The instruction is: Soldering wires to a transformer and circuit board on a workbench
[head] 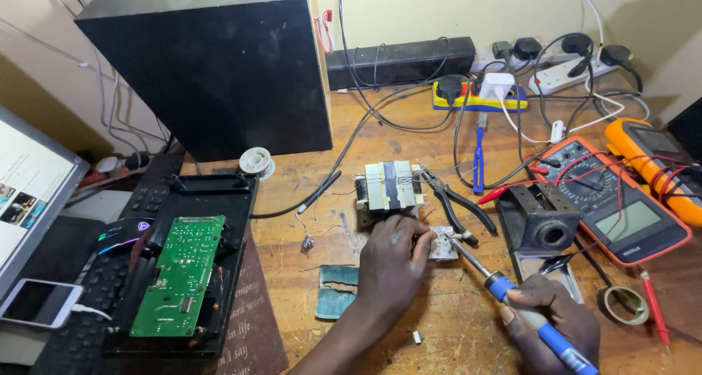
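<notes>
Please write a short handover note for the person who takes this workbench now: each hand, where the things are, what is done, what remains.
Left hand: holds the small silver metal part on the wooden bench.
Right hand: grips the blue-handled soldering iron, its tip at that part.
Nearby: a taped transformer block and black-handled pliers behind the part; a solder spool by the black speaker box; a green circuit board to the left; an orange multimeter to the right.
Done: cannot tell whether any joint is finished.
Left: the iron is at the part, so the soldering there looks open.
</notes>
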